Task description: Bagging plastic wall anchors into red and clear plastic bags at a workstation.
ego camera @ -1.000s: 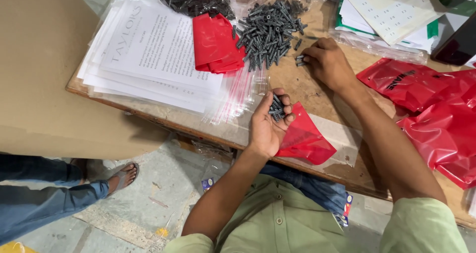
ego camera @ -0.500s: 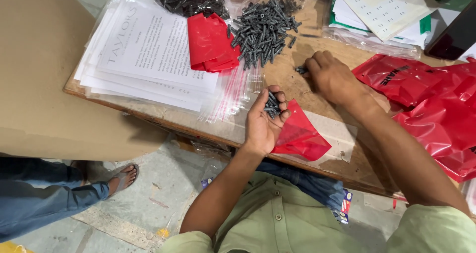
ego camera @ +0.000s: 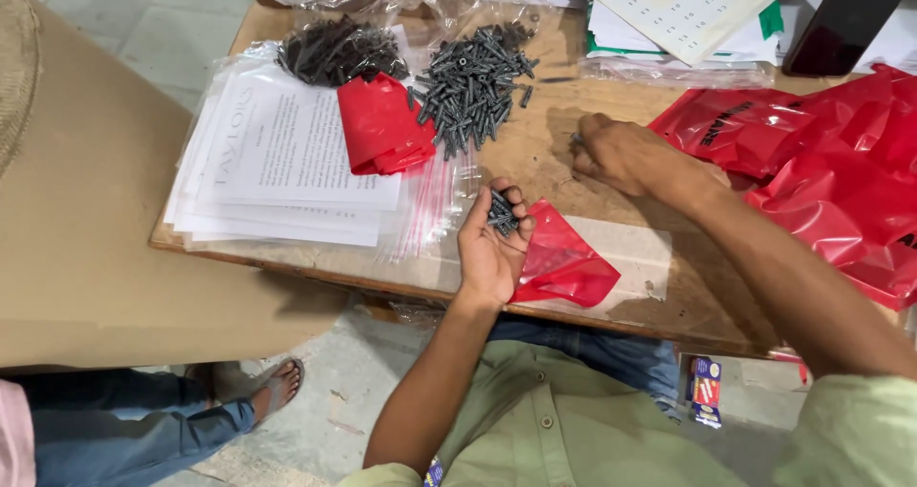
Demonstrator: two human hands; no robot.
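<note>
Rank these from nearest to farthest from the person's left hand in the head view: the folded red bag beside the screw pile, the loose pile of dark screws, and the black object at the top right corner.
From the left hand:
1. Folded red bag, up and to the left on the table.
2. Loose pile of dark screws, straight beyond, farther up the table.
3. Black object, far off at the top right corner.

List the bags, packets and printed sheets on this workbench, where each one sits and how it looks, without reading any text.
Small red bag: front edge, under the left hand; flat, glossy.
Folded red bag: centre back, beside the grey screws.
Red bags: right side, crumpled, dark print.
Clear sleeves of white sheets: left, stacked.
Printed chart sheets: back right, white with green.
Small packet: on the floor, red and blue.
</note>
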